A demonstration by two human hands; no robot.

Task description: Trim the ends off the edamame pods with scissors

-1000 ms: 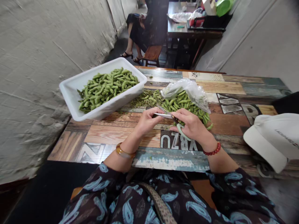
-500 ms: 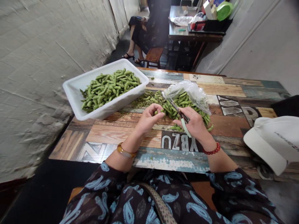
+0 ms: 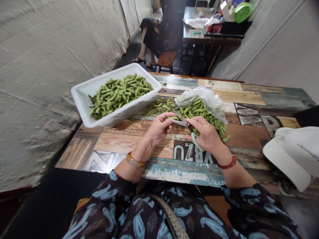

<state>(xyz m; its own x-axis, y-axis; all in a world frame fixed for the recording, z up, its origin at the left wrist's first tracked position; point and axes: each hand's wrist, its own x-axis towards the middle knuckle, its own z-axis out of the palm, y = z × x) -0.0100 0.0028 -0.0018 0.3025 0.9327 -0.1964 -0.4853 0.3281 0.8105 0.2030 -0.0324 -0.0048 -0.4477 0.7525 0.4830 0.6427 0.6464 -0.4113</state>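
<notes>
My left hand (image 3: pixel 160 127) pinches a green soybean pod (image 3: pixel 172 117) between thumb and fingers. Wrapped round the pale green handles of a pair of scissors (image 3: pixel 196 140) is my right hand (image 3: pixel 205 132). The scissor blades are parted and reach the pod at my left fingertips. Behind my right hand, a heap of soybean pods (image 3: pixel 199 108) spills from a clear plastic bag (image 3: pixel 208 94). A white plastic tub (image 3: pixel 117 116) to the left holds many more pods. Between tub and bag lies a pile of small green trimmings (image 3: pixel 159 105).
A white cap (image 3: pixel 291 156) rests on the patterned wooden table (image 3: pixel 129 141) at the right. Beyond the table a person (image 3: pixel 161 33) sits on a wooden stool (image 3: pixel 166 59). Another table (image 3: pixel 211 40) with boxes and bags stands behind. A rough wall (image 3: pixel 45 59) runs along the left.
The scissors have turned, and their blades have come to the pod in my left hand and opened. My hands are closer together. The whole view has shifted slightly.
</notes>
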